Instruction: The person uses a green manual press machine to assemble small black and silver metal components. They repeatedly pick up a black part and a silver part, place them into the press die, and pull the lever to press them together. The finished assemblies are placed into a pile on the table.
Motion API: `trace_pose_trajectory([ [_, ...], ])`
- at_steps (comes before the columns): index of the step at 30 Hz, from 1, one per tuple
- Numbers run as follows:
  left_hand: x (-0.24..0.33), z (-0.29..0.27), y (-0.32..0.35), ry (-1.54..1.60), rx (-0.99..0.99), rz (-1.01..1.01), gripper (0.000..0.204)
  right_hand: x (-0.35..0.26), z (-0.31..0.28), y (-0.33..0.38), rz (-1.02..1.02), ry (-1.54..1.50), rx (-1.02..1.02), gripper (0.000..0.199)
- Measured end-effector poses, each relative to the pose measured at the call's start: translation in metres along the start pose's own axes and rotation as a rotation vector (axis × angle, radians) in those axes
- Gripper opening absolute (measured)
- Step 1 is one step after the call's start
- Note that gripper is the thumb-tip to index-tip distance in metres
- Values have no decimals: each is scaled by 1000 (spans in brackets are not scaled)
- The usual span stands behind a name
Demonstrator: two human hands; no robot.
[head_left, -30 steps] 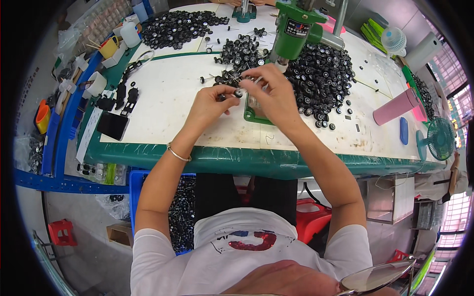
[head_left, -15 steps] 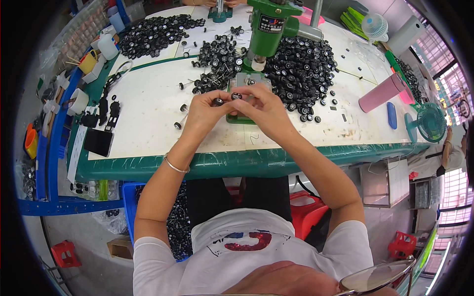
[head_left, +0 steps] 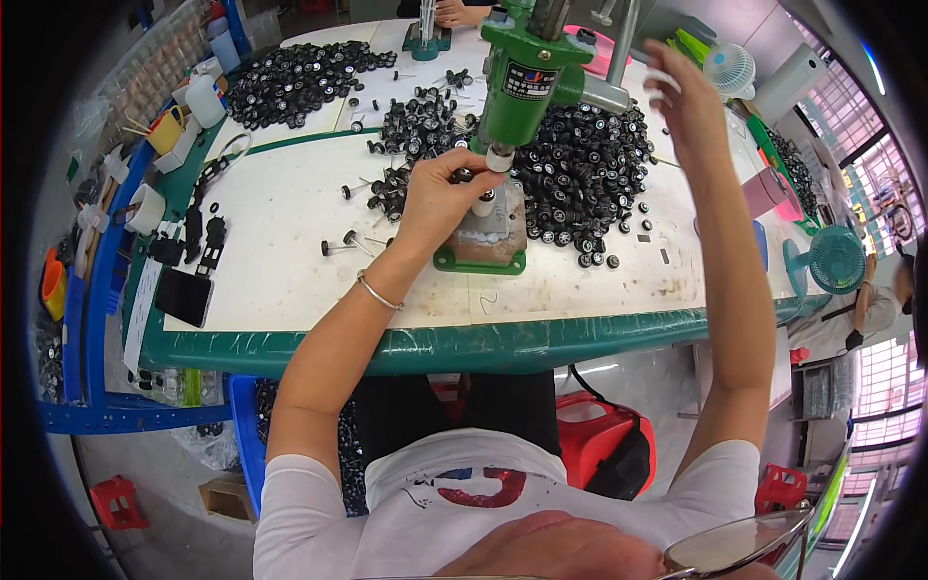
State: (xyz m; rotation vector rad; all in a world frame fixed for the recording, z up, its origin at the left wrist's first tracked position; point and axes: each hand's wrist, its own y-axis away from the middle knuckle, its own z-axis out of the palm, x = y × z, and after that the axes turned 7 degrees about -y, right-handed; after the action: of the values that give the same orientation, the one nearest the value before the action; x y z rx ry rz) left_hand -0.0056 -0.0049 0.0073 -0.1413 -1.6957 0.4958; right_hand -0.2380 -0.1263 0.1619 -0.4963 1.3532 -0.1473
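Observation:
My left hand [head_left: 440, 198] is at the green bench press [head_left: 520, 92]. Its thumb and fingers are closed on a small black toy wheel [head_left: 464, 175], just under the press's ram [head_left: 500, 159]. Another wheel [head_left: 483, 201] shows below the fingers, above the metal block on the press base [head_left: 495, 253]; whether an axle joins the two is hidden. My right hand [head_left: 688, 106] is raised at the right, beside the press's lever bar [head_left: 619, 48]. Its fingers are apart, slightly blurred, and hold nothing I can see.
Black wheels lie heaped [head_left: 590, 184] right of the press, with wheels on axles [head_left: 425, 126] left of it and another heap [head_left: 290, 82] at the far left. A pink tumbler [head_left: 764, 191], a green fan [head_left: 836, 261] and a dark phone [head_left: 184, 296] are on the table. Another person's hand [head_left: 454, 12] is beyond.
My hands were together in front of the press, each at a wheel. The left has brought its wheel under the ram; the right has let go and risen to the right.

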Motion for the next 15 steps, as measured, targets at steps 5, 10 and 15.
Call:
trace_pose_trajectory([
  [5,4,-12,5,51,-16,-11,12,-43,71,-48,42,-310,-78,30],
  [10,4,-6,1,144,-68,-69,13,-62,73,-93,23,-205,-153,23],
  [15,5,-8,4,110,-53,-39,12,-54,84,-80,-198,-256,-41,23],
])
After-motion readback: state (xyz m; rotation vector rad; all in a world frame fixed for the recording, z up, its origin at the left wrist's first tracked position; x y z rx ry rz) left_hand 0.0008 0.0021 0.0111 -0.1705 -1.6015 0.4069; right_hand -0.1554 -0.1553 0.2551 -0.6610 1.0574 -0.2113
